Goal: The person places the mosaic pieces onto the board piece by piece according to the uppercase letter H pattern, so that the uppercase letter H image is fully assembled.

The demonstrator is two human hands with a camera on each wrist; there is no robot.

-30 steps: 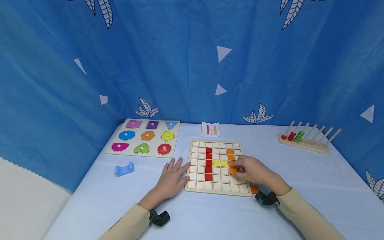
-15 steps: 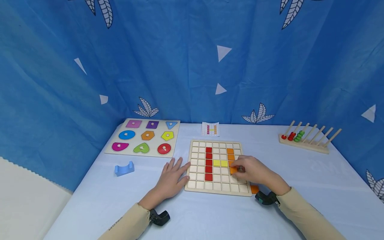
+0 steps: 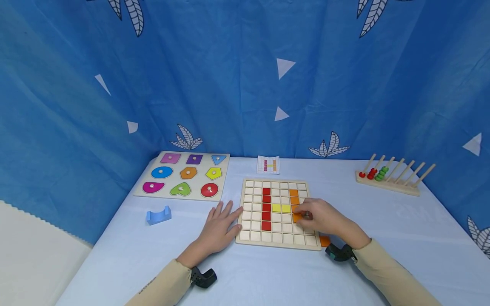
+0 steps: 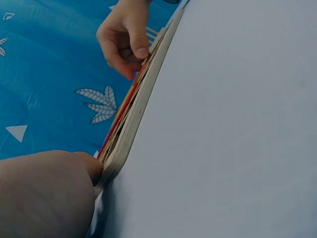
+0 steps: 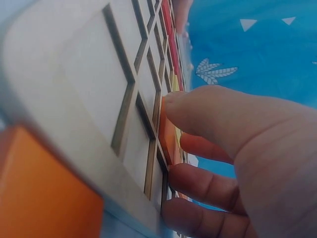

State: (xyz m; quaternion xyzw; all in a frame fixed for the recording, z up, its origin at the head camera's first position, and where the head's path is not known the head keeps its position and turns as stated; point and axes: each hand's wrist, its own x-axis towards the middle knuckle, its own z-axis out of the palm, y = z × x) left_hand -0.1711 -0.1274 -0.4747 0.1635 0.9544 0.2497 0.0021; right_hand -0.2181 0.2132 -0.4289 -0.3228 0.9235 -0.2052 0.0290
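The wooden grid board (image 3: 277,245) lies flat on the table, with a column of red tiles (image 3: 266,207), two yellow tiles (image 3: 281,208) and a column of orange tiles (image 3: 294,196) in its cells. My right hand (image 3: 323,216) is over the board's right side, its thumb and finger pinching an orange square tile (image 5: 167,134) at the lower end of the orange column. Fingers spread, my left hand (image 3: 219,229) rests at the board's left edge, fingertips and thumb touching the frame. Another orange tile (image 3: 325,241) lies by the board's lower right corner, just outside it.
A printed pattern card (image 3: 269,165) lies behind the board. At the back left is a shape puzzle (image 3: 180,174) with knobbed pieces, and in front of it a blue curved block (image 3: 158,216). A peg stand (image 3: 387,183) with red and green beads stands at the back right.
The orange tile under my right fingertips has shifted very slightly to the left. Both hands stay in practically the same place.
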